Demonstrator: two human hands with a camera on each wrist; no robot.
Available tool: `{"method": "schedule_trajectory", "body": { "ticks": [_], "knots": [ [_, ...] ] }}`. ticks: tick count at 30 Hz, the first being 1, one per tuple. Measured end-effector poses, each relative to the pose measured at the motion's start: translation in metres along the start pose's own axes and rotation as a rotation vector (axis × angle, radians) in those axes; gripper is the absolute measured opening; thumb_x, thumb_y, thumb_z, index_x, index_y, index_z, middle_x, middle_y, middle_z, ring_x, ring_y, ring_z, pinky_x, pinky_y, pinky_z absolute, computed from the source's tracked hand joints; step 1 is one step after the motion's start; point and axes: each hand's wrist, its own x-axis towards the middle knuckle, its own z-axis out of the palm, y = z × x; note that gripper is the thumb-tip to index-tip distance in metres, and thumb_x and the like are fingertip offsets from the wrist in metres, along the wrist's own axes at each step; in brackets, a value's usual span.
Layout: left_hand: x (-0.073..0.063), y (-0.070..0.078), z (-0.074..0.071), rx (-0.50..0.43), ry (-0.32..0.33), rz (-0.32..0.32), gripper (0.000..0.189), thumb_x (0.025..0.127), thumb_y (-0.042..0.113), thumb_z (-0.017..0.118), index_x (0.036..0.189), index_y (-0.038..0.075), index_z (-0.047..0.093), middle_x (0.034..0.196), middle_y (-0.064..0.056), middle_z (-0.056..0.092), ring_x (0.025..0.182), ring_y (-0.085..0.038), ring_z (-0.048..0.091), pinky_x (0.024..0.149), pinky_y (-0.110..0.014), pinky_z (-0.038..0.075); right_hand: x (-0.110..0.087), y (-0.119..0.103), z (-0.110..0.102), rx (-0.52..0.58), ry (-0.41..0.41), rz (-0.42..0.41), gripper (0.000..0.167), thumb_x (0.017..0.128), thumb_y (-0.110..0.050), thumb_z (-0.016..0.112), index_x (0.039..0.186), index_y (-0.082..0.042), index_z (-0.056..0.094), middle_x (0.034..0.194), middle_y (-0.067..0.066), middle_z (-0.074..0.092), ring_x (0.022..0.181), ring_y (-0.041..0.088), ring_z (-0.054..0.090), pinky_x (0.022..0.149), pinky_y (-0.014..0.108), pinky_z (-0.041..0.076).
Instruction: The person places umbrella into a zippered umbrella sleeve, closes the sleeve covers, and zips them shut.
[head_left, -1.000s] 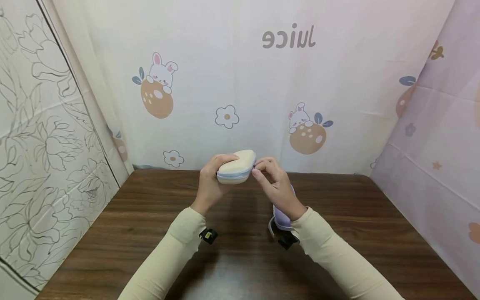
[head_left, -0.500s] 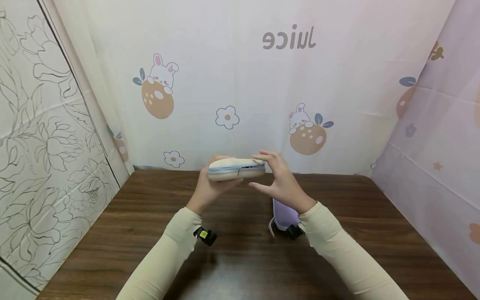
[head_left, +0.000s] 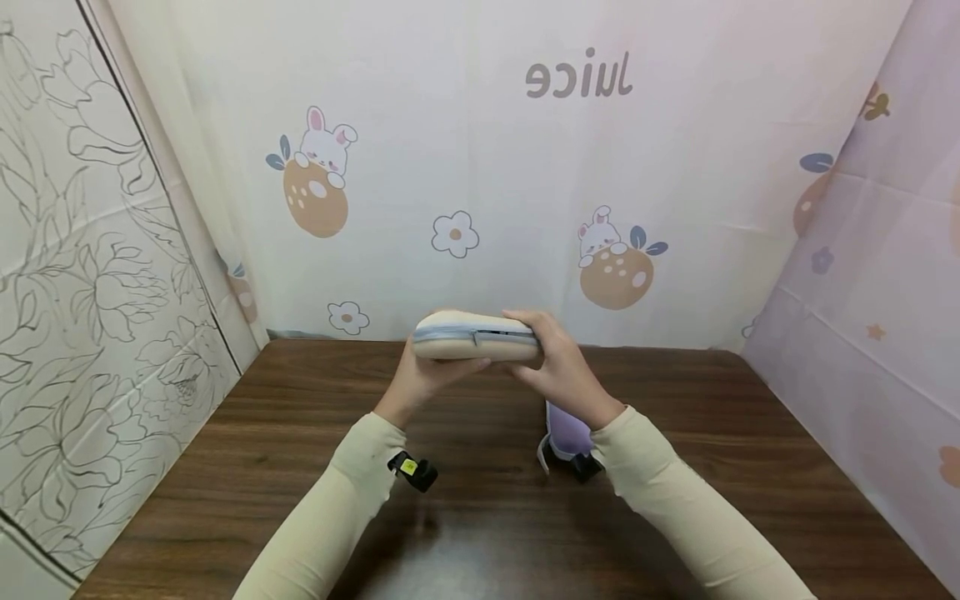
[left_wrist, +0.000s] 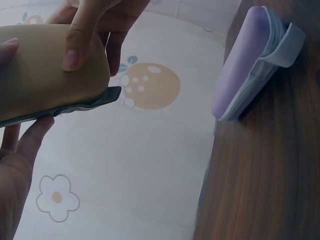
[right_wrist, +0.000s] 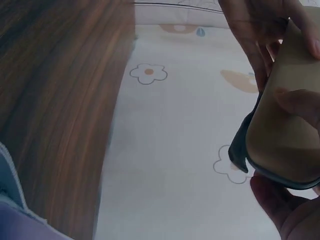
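Observation:
A cream zip case [head_left: 477,347] with a pale blue zipper is held up above the table by both hands. Its zipper is undone along the right half, leaving a narrow dark slit, and the pull sits near the middle. My left hand [head_left: 417,379] grips the case's left end, thumb underneath. The right end is gripped by my right hand [head_left: 561,371], fingers over the top and thumb below. In both wrist views the fingers and thumbs press on the case's tan-looking shell [left_wrist: 45,75]. What lies inside cannot be made out.
A purple zip case [head_left: 567,429] with a pale strap lies on the dark wooden table [head_left: 480,517], partly hidden behind the right forearm. Behind the table hangs a printed curtain [head_left: 450,150]; a floral panel [head_left: 90,275] stands at the left.
The cream case has turned so its zipper side faces me, showing the slit. My right hand left the zipper end, spread its fingers, then closed round the case's right end.

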Motion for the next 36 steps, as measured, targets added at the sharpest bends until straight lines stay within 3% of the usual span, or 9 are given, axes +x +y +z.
{"method": "schedule_trajectory", "body": {
  "ticks": [3,8,10,13,17,20,29,36],
  "knots": [
    [0.000,0.000,-0.001,0.040,0.002,0.012,0.065,0.079,-0.005,0.081,0.135,0.008,0.051,0.123,-0.009,0.063,0.110,-0.026,0.060,0.096,-0.043,0.051,-0.003,0.001,0.000,0.000,0.007,-0.015,0.072,0.081,-0.001,0.083,0.144,-0.013,0.049,0.136,0.006,0.054,0.118,0.023,0.052,0.098,0.046,0.044],
    [0.003,-0.019,-0.012,0.166,0.050,0.030,0.089,0.075,-0.001,0.087,0.147,0.017,0.038,0.134,-0.008,0.058,0.118,-0.022,0.056,0.101,-0.045,0.046,-0.005,0.004,0.002,-0.009,0.025,-0.039,0.070,0.081,-0.003,0.084,0.143,-0.010,0.050,0.136,0.004,0.054,0.120,0.021,0.052,0.100,0.043,0.044],
    [0.004,-0.027,-0.017,0.224,0.070,0.058,0.098,0.072,0.000,0.089,0.150,0.021,0.033,0.139,-0.010,0.055,0.121,-0.023,0.055,0.102,-0.045,0.045,-0.005,0.004,0.001,-0.028,0.027,-0.046,0.071,0.081,-0.005,0.084,0.143,-0.010,0.050,0.137,0.004,0.054,0.120,0.021,0.052,0.100,0.043,0.044],
    [0.005,-0.025,-0.023,0.317,0.086,0.127,0.105,0.069,0.002,0.092,0.151,0.024,0.031,0.144,-0.009,0.052,0.125,-0.023,0.054,0.103,-0.044,0.044,-0.006,0.003,0.000,-0.063,0.019,-0.050,0.071,0.083,-0.008,0.083,0.145,-0.014,0.049,0.137,0.005,0.054,0.120,0.021,0.052,0.100,0.044,0.045],
    [0.008,-0.020,-0.031,0.455,0.073,0.255,0.097,0.066,0.009,0.095,0.145,0.024,0.041,0.140,-0.001,0.056,0.124,-0.022,0.056,0.102,-0.041,0.045,-0.007,0.004,-0.003,-0.120,0.015,-0.061,0.068,0.085,-0.010,0.082,0.145,-0.015,0.050,0.133,0.006,0.055,0.118,0.022,0.054,0.098,0.044,0.047],
    [0.011,-0.016,-0.035,0.550,0.033,0.337,0.089,0.066,0.013,0.095,0.141,0.021,0.047,0.136,-0.004,0.058,0.121,-0.024,0.057,0.100,-0.041,0.047,-0.008,0.004,-0.003,-0.157,0.018,-0.076,0.067,0.084,-0.012,0.083,0.144,-0.013,0.052,0.130,0.006,0.057,0.115,0.022,0.056,0.096,0.044,0.048],
    [0.012,-0.005,-0.043,0.838,-0.065,0.456,0.084,0.067,0.020,0.096,0.140,0.023,0.055,0.137,-0.001,0.056,0.126,-0.023,0.053,0.105,-0.039,0.044,-0.009,0.005,-0.007,-0.306,0.052,-0.085,0.066,0.082,-0.021,0.085,0.141,-0.022,0.057,0.124,0.005,0.061,0.111,0.026,0.058,0.085,0.049,0.054],
    [0.012,-0.006,-0.044,1.012,-0.100,0.508,0.067,0.070,0.028,0.094,0.132,0.023,0.067,0.134,-0.002,0.061,0.125,-0.023,0.055,0.105,-0.038,0.045,-0.008,0.004,-0.010,-0.361,0.079,-0.089,0.066,0.078,-0.015,0.088,0.137,-0.024,0.060,0.126,0.005,0.062,0.107,0.033,0.057,0.079,0.053,0.053]
  ]
}}
